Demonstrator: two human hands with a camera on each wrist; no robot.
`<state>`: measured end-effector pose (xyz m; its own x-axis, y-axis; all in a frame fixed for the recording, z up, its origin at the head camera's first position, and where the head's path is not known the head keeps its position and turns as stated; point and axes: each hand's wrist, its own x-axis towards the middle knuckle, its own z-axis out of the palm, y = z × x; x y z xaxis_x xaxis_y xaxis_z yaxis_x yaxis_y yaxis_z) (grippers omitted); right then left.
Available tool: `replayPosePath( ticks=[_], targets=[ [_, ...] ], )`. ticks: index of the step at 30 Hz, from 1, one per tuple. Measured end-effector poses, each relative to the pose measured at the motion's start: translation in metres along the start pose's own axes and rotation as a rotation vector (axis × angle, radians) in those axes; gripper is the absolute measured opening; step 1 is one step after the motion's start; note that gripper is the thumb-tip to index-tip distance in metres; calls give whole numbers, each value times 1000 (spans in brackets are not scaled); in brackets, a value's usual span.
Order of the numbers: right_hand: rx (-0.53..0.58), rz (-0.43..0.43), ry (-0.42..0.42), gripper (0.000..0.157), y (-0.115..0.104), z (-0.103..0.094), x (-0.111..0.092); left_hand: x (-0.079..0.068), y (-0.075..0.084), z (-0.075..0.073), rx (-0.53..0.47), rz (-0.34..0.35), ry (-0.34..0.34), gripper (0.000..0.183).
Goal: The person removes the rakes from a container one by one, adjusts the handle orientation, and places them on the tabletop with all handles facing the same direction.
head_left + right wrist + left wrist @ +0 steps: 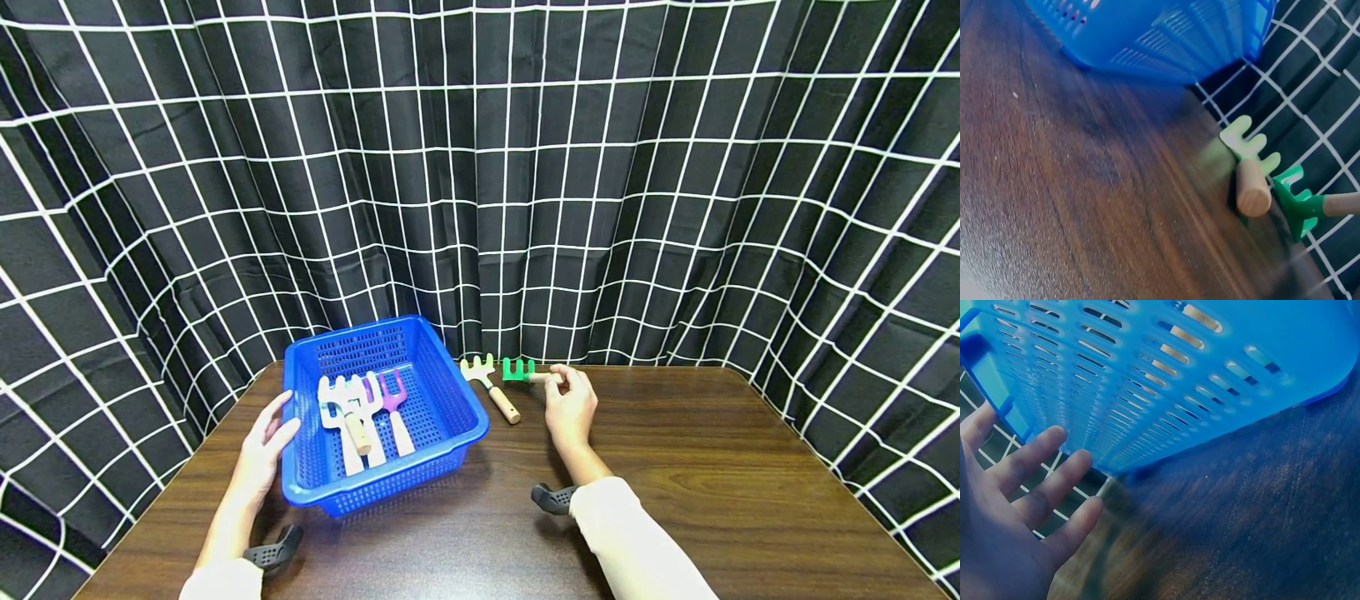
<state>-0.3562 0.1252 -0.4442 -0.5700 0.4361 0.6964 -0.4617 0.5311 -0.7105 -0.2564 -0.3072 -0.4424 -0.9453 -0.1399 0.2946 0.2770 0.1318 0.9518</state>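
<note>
Slotted blue plastic basket: across the top, seen from outside and low down, its rows of slots converging near centre-left
Tan patches: behind the upper slots, too masked to name
Left hand: lower left, palm showing, three fingers spread; another digit reaches up by the basket, though contact is hard to judge here
Dark cloth: white-lined grid, behind the fingers
Worktop: brown wood grain, lower right, bluish shade

A white-gridded black curtain hangs behind a brown table.
</note>
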Motion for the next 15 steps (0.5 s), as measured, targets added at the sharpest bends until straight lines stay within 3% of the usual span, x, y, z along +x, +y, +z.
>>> replayPosePath(
  ticks=[15],
  targets=[
    [-71, -2, -27, 20, 12, -2, -2, 1, -3, -1, -38, 16, -6, 53]
  ],
)
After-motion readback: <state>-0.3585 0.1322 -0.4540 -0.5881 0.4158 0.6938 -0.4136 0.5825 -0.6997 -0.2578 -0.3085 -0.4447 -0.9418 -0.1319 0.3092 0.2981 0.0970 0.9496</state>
